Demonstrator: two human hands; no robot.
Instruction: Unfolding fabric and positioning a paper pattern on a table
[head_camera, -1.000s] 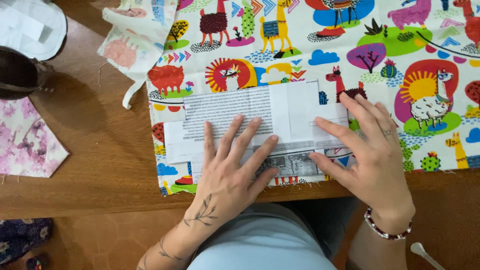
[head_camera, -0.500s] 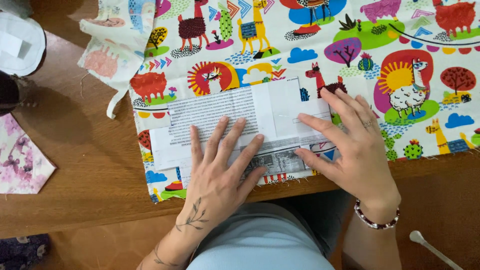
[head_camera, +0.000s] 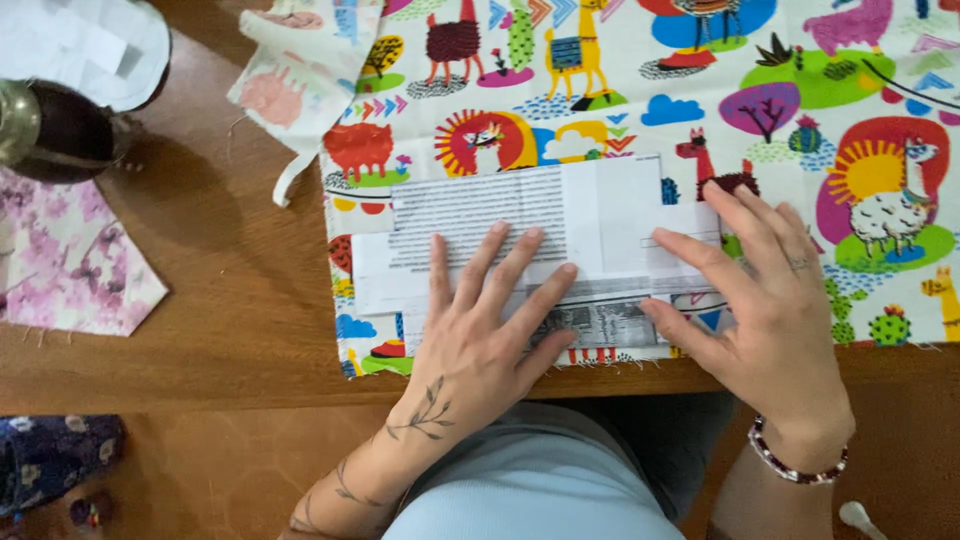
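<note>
A folded paper pattern (head_camera: 520, 225), white with printed grey text, lies on a bright animal-print fabric (head_camera: 640, 110) near the front edge of a brown wooden table (head_camera: 220, 300). My left hand (head_camera: 485, 330) rests flat on the paper's lower middle, fingers spread. My right hand (head_camera: 765, 300) presses flat on the paper's right end, partly on the fabric, with a ring and a beaded bracelet. Neither hand grips anything.
A pink floral fabric piece (head_camera: 65, 265) lies at the left. A dark round container (head_camera: 65, 130) and a white lid-like object (head_camera: 85, 45) sit at the upper left. A small printed fabric scrap (head_camera: 300, 75) lies beside the big fabric. Dark floral cloth (head_camera: 55, 455) is below the table.
The view shifted slightly. Both hands stay flat on the paper in about the same places.
</note>
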